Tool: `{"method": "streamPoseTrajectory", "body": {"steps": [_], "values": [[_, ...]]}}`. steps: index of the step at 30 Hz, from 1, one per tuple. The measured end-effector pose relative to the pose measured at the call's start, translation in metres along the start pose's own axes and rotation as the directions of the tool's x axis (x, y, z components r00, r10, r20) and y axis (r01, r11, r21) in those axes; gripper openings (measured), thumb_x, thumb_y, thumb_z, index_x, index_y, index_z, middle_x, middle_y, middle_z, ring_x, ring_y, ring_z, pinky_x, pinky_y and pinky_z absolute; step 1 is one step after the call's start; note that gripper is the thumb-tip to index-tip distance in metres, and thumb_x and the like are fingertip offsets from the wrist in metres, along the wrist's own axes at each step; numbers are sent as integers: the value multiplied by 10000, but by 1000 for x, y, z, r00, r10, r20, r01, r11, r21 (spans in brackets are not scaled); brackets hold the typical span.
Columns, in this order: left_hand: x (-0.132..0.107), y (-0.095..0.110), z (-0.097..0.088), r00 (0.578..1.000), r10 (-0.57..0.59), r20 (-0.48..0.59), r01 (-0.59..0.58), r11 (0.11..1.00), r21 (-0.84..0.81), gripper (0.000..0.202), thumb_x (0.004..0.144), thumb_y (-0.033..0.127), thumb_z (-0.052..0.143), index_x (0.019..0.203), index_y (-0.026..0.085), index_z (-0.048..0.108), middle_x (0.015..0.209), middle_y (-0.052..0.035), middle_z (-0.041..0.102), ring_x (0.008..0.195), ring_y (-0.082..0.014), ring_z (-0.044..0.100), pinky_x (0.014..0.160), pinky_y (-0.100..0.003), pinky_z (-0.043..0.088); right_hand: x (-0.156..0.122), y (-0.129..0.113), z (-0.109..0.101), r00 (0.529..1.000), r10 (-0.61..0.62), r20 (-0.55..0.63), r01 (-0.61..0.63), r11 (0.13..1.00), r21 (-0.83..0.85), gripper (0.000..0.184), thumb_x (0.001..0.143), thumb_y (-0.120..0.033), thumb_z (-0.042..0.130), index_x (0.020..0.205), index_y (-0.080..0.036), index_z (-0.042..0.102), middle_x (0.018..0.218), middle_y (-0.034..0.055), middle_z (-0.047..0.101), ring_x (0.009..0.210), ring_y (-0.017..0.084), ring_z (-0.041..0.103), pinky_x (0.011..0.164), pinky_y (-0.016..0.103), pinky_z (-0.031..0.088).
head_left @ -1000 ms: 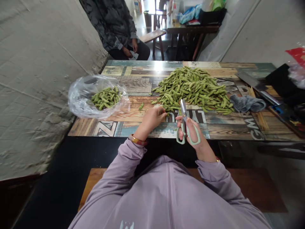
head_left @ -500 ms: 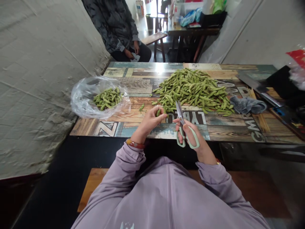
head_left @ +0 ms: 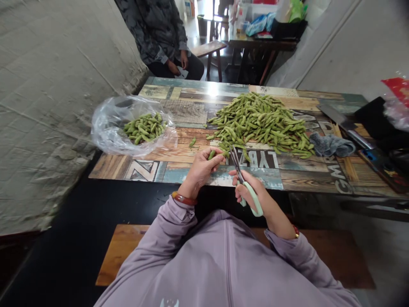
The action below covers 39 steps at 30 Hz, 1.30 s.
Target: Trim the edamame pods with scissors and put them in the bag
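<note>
My left hand (head_left: 204,167) pinches a green soybean pod (head_left: 211,154) above the table's near edge. Green-handled scissors (head_left: 247,186) are in my right hand (head_left: 252,187), their blades slightly apart and pointing away from me, just right of the left fingertips. Behind both hands spreads a large heap of soybean pods (head_left: 260,121). To the left lies a clear plastic bag (head_left: 110,128) with a smaller pile of pods in its mouth. A single loose pod (head_left: 192,142) rests on the wood-patterned table (head_left: 179,172) between bag and heap.
A grey cloth (head_left: 332,145) lies right of the heap, beside a cleaver (head_left: 347,125). Dark items and a red-and-clear plastic bag (head_left: 398,100) stand at the right. Across the table sits another person (head_left: 159,38). A wall (head_left: 57,106) borders the left side.
The scissors have turned in my right hand, which has dropped slightly nearer to me. My left hand has stayed closed on its pod. The view has shifted a little.
</note>
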State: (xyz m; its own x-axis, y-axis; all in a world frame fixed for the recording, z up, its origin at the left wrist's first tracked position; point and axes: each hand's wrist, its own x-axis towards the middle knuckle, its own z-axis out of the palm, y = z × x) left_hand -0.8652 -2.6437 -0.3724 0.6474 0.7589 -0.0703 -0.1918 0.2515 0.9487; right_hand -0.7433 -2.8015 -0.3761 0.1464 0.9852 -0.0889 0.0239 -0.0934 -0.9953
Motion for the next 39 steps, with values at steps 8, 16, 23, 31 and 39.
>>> {"method": "streamPoseTrajectory", "body": {"steps": [8, 16, 23, 31, 39], "values": [[-3, -7, -2, 1000, 10, 8, -10, 999, 32, 358, 690, 374, 824, 835, 164, 573, 659, 18, 650, 443, -39, 408, 421, -185, 275, 5, -4, 10, 999, -33, 6, 34, 993, -114, 461, 920, -575, 558, 1200, -210, 534, 877, -3, 538, 576, 99, 548, 504, 243, 535], [-5, -8, -3, 999, 47, 12, -47, 999, 17, 347, 681, 365, 830, 765, 158, 566, 648, 38, 595, 450, -32, 398, 419, -186, 273, 6, 2, 13, 1000, -16, 10, 17, 981, -195, 453, 925, -573, 548, 1204, -216, 559, 877, 3, 553, 568, 103, 553, 503, 245, 527], [-5, -8, -4, 998, 55, 16, -55, 998, 24, 339, 670, 356, 834, 760, 156, 575, 673, 44, 571, 456, -30, 397, 422, -191, 288, 7, -5, 19, 1000, 4, -20, -6, 996, -89, 494, 900, -621, 542, 1171, -207, 544, 808, -16, 536, 514, 89, 523, 469, 236, 509], [-6, -8, -4, 997, 75, 31, -76, 996, 41, 310, 683, 346, 824, 744, 156, 586, 659, 48, 535, 495, -40, 401, 446, -186, 295, 8, -3, 19, 999, 22, -34, -26, 993, -119, 454, 924, -592, 525, 1156, -203, 554, 745, -34, 524, 496, 90, 512, 437, 218, 480], [-4, -10, -4, 992, 120, 35, -122, 990, 75, 255, 707, 301, 791, 745, 155, 585, 739, 31, 583, 540, -43, 431, 483, -186, 330, 10, 2, 20, 998, 41, -45, -47, 990, -132, 456, 938, -600, 493, 1130, -192, 554, 724, -45, 521, 452, 82, 515, 411, 214, 479]]}}
